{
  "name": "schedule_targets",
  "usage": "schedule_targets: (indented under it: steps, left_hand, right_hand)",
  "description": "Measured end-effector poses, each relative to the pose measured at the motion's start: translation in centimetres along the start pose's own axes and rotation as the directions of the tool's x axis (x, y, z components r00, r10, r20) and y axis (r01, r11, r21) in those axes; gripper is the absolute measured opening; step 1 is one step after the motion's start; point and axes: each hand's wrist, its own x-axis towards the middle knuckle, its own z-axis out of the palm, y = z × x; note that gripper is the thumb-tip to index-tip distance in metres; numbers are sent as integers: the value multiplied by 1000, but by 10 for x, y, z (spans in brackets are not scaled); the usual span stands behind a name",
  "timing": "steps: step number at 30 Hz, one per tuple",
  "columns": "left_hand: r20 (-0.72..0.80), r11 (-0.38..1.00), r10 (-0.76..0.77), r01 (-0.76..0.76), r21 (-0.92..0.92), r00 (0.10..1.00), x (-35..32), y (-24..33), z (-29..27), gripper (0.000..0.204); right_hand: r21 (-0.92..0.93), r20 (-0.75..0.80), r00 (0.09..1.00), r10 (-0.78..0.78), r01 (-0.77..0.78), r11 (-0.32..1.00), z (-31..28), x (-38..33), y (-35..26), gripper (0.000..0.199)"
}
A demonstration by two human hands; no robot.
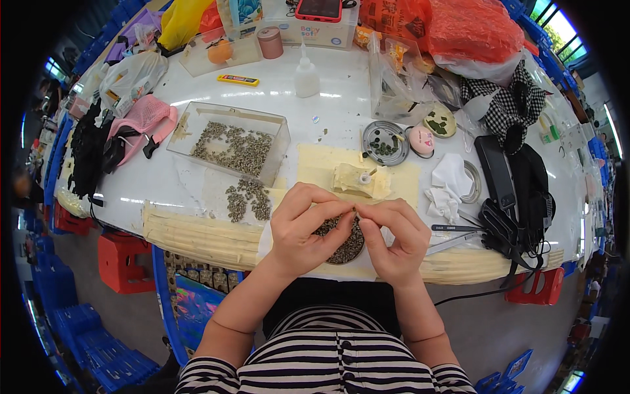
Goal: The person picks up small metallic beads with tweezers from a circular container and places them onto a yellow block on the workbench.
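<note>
My left hand (303, 226) and my right hand (398, 240) meet fingertip to fingertip near the table's front edge. Thumb and forefinger are pinched on each; whatever they hold is too small to make out. Just beneath them is a round dish (342, 264) of small grey-brown pieces (349, 248), partly covered by my fingers. Beyond my fingertips a tape-wrapped block (354, 180) with a short pale nozzle-like piece on top rests on yellowish sheeting. To the left lies a loose heap of similar small pieces (248, 201), beside a clear plastic box (281, 146) holding more.
A white squeeze bottle (306, 77) and a yellow cutter (237, 80) stand and lie farther back. Right of the block are a round tin (385, 159) with dark bits, crumpled tissue (444, 203), tweezers (453, 228) and black straps (505, 230). Masking tape covers the front edge (197, 236).
</note>
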Motion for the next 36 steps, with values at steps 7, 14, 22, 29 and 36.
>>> schedule_targets:
  steps: [7, 14, 22, 29, 36]
  left_hand:
    - [-18, 1000, 13, -13, 1, 1000, 2, 2, -2, 26]
    - [-3, 994, 64, -64, 85, 998, 1, 2, 0, 29]
    - [-4, 998, 6, -5, 68, 1000, -1, 1, 1, 27]
    - [42, 985, 152, -155, 77, 987, 2, 5, 0, 35]
    - [21, 980, 159, -160, 120, 987, 0, 4, 2, 36]
  right_hand:
    - [127, 29, 987, 155, -157, 979, 1, -4, 2, 20]
    - [6, -31, 999, 39, -39, 999, 0, -4, -2, 26]
    - [-9, -17, 998, -52, 52, 999, 4, -7, 2, 32]
    - [264, 94, 963, 254, -270, 926, -1, -10, 4, 17]
    - [106, -42, 996, 77, -72, 992, 5, -10, 0, 17]
